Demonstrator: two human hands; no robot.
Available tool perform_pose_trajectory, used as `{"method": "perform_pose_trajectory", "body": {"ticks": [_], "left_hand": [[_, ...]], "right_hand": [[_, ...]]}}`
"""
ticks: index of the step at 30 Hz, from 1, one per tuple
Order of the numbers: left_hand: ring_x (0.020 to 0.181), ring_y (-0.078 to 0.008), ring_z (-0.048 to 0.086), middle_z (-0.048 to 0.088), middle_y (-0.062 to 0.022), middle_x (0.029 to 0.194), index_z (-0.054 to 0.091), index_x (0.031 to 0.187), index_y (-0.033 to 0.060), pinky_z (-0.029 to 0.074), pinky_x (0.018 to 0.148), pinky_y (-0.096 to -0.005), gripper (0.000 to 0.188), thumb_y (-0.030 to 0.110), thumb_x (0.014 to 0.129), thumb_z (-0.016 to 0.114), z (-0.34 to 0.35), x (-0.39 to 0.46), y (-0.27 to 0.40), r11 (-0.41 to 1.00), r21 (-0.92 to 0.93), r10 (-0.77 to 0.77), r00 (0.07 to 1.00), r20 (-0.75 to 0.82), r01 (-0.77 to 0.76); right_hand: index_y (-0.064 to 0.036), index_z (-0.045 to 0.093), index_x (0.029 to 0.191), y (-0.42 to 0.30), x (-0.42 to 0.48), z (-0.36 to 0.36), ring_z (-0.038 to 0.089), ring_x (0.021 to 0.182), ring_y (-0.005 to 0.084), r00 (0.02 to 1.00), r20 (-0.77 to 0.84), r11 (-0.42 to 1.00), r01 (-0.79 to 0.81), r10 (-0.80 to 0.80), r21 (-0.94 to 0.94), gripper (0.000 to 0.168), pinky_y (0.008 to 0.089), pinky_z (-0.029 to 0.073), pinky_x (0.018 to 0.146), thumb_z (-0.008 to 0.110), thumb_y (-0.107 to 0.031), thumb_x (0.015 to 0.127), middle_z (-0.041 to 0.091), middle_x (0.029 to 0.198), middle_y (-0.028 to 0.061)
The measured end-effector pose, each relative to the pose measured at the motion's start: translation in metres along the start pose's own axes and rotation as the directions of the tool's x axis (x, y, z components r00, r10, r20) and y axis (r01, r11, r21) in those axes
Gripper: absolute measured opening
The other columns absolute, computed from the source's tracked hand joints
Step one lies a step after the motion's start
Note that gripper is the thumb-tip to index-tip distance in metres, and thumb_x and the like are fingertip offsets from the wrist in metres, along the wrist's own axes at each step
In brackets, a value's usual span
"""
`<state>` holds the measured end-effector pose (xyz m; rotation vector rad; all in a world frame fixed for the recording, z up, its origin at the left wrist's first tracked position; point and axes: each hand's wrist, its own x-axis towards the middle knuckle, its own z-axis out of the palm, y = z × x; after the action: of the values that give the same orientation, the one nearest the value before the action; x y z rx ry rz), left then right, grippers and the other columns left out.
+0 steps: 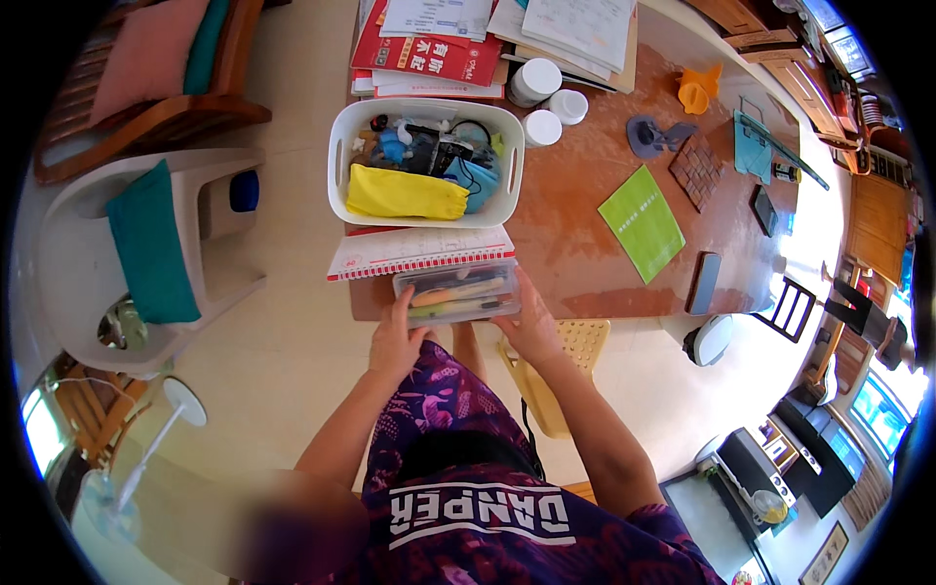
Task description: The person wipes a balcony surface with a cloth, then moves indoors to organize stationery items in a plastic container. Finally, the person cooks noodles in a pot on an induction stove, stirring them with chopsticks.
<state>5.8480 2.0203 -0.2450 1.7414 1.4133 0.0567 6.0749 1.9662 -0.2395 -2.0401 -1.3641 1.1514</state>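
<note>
Both hands hold a clear plastic pencil box (pixel 457 292) at the table's near edge: my left hand (pixel 395 336) grips its left end, my right hand (pixel 532 322) its right end. Pens or similar long items show through the lid. Right behind the box lies a spiral-bound notepad (pixel 431 248) with writing. Beyond that stands a white plastic basket (pixel 336 175) filled with a yellow pouch (pixel 406 194), a light blue pouch (pixel 475 183) and various small items. Three white-lidded jars (pixel 536 80) stand by the basket's far right corner.
Papers and booklets (pixel 439 51) are stacked at the table's far side. A green booklet (pixel 643 223), woven mat (pixel 697 172), grey stand (pixel 651 137) and orange holder (pixel 698 88) lie to the right. A yellow stool (pixel 563 387) is below the table edge; another person (pixel 866 314) is far right.
</note>
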Motion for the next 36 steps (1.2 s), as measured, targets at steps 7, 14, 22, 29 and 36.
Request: {"method": "perform_pose_trajectory", "body": {"ticks": [7,14,22,29,36], "left_hand": [[0.088,-0.0299,0.058,0.054,-0.0139,0.106,0.048,0.114,0.0086,0.047,0.075,-0.0371,0.041,0.011,0.076,0.063,-0.060,0.001,-0.011,0.999,0.027,-0.021,0.999,-0.031,0.022],[0.069,-0.0240,0.060,0.058,-0.0119,0.089,0.057,0.094,0.0044,0.048,0.067,-0.0316,0.017,0.008,0.078,0.060,-0.139,0.045,0.043,0.985,-0.066,0.135,0.948,-0.287,-0.160],[0.107,-0.0323,0.048,0.050,-0.0145,0.115,0.048,0.116,0.0086,0.040,0.090,-0.0354,0.045,0.014,0.075,0.065,-0.125,0.166,0.052,0.883,0.373,0.335,0.939,-0.077,-0.284],[0.099,-0.0323,0.050,0.052,-0.0149,0.104,0.047,0.114,0.0072,0.042,0.084,-0.0375,0.045,0.009,0.073,0.064,-0.124,0.175,0.040,0.982,0.104,0.156,0.987,0.025,-0.158],[0.092,-0.0302,0.053,0.054,-0.0152,0.098,0.048,0.106,0.0051,0.043,0.080,-0.0375,0.035,0.004,0.074,0.061,-0.125,0.141,0.038,0.975,0.050,0.217,0.976,-0.030,-0.215]], "right_hand": [[-0.006,0.038,0.125,-0.012,0.005,0.020,0.053,0.096,0.0350,0.992,0.067,0.991,-0.108,0.103,0.075,0.057,0.0392,0.045,0.079,0.063,-0.011,0.074,0.054,0.106,0.0198],[-0.003,0.057,0.100,-0.046,0.030,-0.046,0.059,0.084,0.0292,0.945,-0.326,0.999,0.033,-0.035,-0.012,0.024,0.0351,0.048,0.069,0.060,-0.005,0.077,0.059,0.090,0.0153],[-0.003,0.055,0.102,-0.093,0.147,-0.032,0.049,0.098,0.0332,0.885,-0.177,0.903,0.416,-0.430,-0.109,0.026,0.0386,0.042,0.082,0.058,-0.005,0.076,0.055,0.100,0.0141],[-0.010,0.058,0.104,-0.090,0.206,-0.009,0.047,0.097,0.0336,0.954,-0.123,0.925,0.226,-0.274,-0.306,0.030,0.0425,0.039,0.083,0.062,-0.019,0.076,0.056,0.096,0.0132],[-0.016,0.066,0.086,-0.099,0.187,-0.031,0.050,0.090,0.0284,0.956,-0.004,0.910,0.279,-0.295,-0.307,0.012,0.0402,0.040,0.076,0.062,-0.019,0.075,0.056,0.087,0.0080]]}}
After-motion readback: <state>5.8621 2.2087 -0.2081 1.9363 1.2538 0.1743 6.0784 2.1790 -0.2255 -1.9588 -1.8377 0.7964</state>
